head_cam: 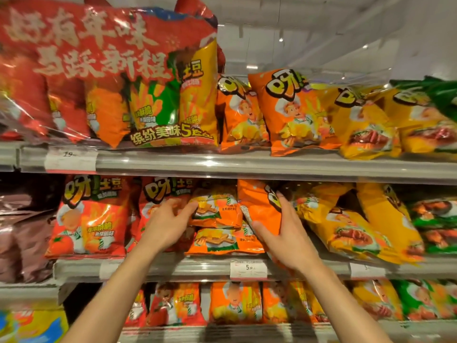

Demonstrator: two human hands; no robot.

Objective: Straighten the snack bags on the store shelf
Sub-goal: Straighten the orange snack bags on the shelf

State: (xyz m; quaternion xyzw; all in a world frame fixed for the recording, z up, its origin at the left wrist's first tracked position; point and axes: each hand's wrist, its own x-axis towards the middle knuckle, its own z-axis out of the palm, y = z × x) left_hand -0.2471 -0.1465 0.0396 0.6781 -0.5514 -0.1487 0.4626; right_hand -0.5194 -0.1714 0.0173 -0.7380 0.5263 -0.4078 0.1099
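On the middle shelf (197,267) several orange snack bags sit jumbled at the centre. My right hand (286,233) grips a tilted orange bag (259,201), thumb on its front and fingers round its right edge. My left hand (168,224) reaches in from the left, its fingers curled onto the left edge of an orange bag lying flat (217,209) on top of another flat bag (222,241). Red tomato-print bags (91,219) stand upright to the left.
Yellow bags (346,224) lean diagonally to the right, with green bags (435,224) beyond. A price tag (248,268) hangs on the shelf edge. The upper shelf (247,167) holds a large red multipack (99,78) and orange bags (291,112). More bags fill the lower shelf.
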